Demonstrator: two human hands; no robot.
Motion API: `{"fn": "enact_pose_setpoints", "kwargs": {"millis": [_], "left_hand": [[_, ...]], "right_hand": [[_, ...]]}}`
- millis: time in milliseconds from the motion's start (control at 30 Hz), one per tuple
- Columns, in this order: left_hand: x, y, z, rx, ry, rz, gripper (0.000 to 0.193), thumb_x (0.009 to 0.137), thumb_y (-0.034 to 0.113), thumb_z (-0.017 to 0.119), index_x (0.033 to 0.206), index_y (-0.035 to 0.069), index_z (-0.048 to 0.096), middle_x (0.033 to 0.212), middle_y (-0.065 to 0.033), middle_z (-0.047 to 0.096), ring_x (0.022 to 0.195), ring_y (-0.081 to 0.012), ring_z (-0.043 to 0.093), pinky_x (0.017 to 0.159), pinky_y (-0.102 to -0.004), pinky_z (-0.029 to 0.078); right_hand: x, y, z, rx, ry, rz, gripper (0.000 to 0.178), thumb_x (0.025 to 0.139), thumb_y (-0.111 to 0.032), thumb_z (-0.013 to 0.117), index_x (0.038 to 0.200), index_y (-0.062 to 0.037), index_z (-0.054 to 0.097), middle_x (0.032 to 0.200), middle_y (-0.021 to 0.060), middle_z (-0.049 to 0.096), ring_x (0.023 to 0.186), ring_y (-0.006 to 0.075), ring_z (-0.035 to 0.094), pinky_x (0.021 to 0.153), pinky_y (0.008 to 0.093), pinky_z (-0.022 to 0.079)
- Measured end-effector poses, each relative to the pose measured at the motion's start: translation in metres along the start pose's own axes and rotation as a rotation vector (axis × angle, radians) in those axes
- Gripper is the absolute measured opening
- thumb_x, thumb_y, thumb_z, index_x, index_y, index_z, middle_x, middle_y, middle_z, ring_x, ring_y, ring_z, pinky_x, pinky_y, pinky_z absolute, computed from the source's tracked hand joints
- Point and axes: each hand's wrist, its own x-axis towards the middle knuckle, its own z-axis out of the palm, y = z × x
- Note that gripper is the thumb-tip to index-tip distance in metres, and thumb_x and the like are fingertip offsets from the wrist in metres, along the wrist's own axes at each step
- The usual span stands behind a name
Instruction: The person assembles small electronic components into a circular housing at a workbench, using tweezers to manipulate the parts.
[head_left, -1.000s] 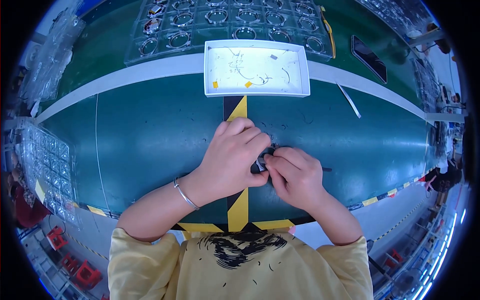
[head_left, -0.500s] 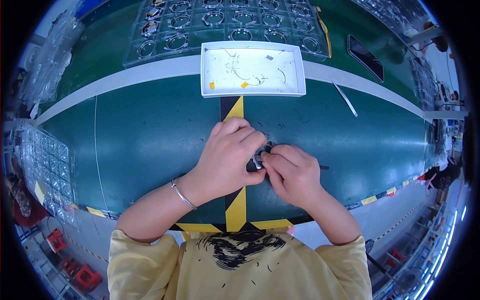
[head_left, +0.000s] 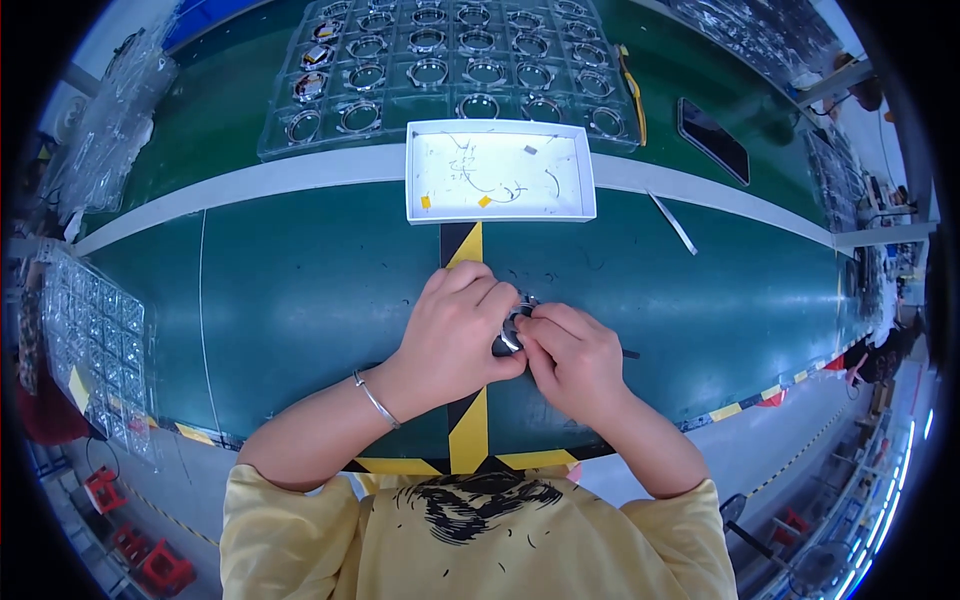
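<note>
My left hand (head_left: pixel 455 330) is closed around a small round watch case (head_left: pixel 511 338) with a dark centre and shiny metal rim, over the striped tape at the middle of the bench. From the right, my right hand (head_left: pixel 580 365) meets it, thumb and forefinger pinched together at the case's edge. What those fingertips pinch, if anything besides the case, is hidden. The end of a thin dark strip (head_left: pixel 631 354) shows beyond my right hand; I cannot tell whether it is held or lies on the bench. Fingers cover much of the case.
A white open box (head_left: pixel 500 218) with small scraps and yellow bits stands ahead. Beyond it lies a clear tray (head_left: pixel 395 75) of several watch cases. Tweezers (head_left: pixel 673 222), a phone (head_left: pixel 712 140) and a yellow tool (head_left: pixel 634 95) are at the right; plastic trays (head_left: pixel 100 330) at the left.
The whole view has shifted, so the box and tray sit lower in the picture. Both hands remain together on the watch case, with only a small shift of the right fingers.
</note>
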Motion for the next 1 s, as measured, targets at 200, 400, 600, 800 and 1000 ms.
{"fn": "enact_pose_setpoints", "kwargs": {"millis": [200, 400, 600, 800, 1000], "left_hand": [[0.007, 0.011, -0.017, -0.004, -0.055, 0.067, 0.058, 0.066, 0.031, 0.088, 0.114, 0.006, 0.069, 0.109, -0.0102, 0.062, 0.108, -0.0319, 0.057, 0.093, -0.0448, 0.044], [-0.011, -0.005, -0.009, 0.028, -0.105, 0.103, 0.062, 0.063, 0.032, 0.092, 0.115, 0.007, 0.07, 0.104, -0.0116, 0.064, 0.106, -0.0343, 0.058, 0.095, -0.045, 0.044], [0.004, 0.007, -0.011, 0.029, -0.096, 0.15, 0.058, 0.059, 0.023, 0.095, 0.108, 0.005, 0.07, 0.099, -0.0098, 0.066, 0.097, -0.0334, 0.058, 0.09, -0.0429, 0.046], [0.007, -0.001, -0.01, 0.03, -0.084, 0.136, 0.059, 0.058, 0.023, 0.095, 0.108, 0.005, 0.071, 0.1, -0.0094, 0.066, 0.097, -0.0328, 0.058, 0.091, -0.0428, 0.046], [0.008, 0.001, -0.012, -0.006, -0.091, 0.118, 0.058, 0.056, 0.02, 0.095, 0.107, 0.004, 0.072, 0.097, -0.0102, 0.066, 0.096, -0.0326, 0.059, 0.09, -0.0431, 0.046]], "right_hand": [[-0.007, 0.008, -0.008, -0.018, -0.123, 0.006, 0.023, 0.077, -0.008, 0.072, 0.099, -0.0135, 0.074, 0.1, 0.0052, 0.07, 0.086, 0.0274, 0.07, 0.07, 0.039, 0.059], [-0.016, 0.009, 0.012, 0.085, -0.099, -0.049, 0.012, 0.083, -0.016, 0.07, 0.09, -0.009, 0.062, 0.097, 0.0076, 0.06, 0.082, 0.0282, 0.065, 0.071, 0.0398, 0.055], [-0.017, 0.015, 0.012, 0.101, -0.047, -0.049, 0.008, 0.088, -0.015, 0.068, 0.094, -0.0096, 0.064, 0.098, 0.0051, 0.061, 0.086, 0.0278, 0.065, 0.071, 0.0393, 0.055], [-0.01, 0.018, 0.006, 0.135, -0.141, -0.057, 0.01, 0.089, -0.016, 0.068, 0.094, -0.0087, 0.063, 0.097, 0.0065, 0.062, 0.087, 0.0294, 0.066, 0.072, 0.0403, 0.056], [-0.01, 0.016, 0.0, 0.192, -0.219, -0.055, 0.011, 0.087, -0.014, 0.068, 0.089, -0.0055, 0.062, 0.098, 0.011, 0.062, 0.089, 0.0314, 0.067, 0.074, 0.0434, 0.056]]}}
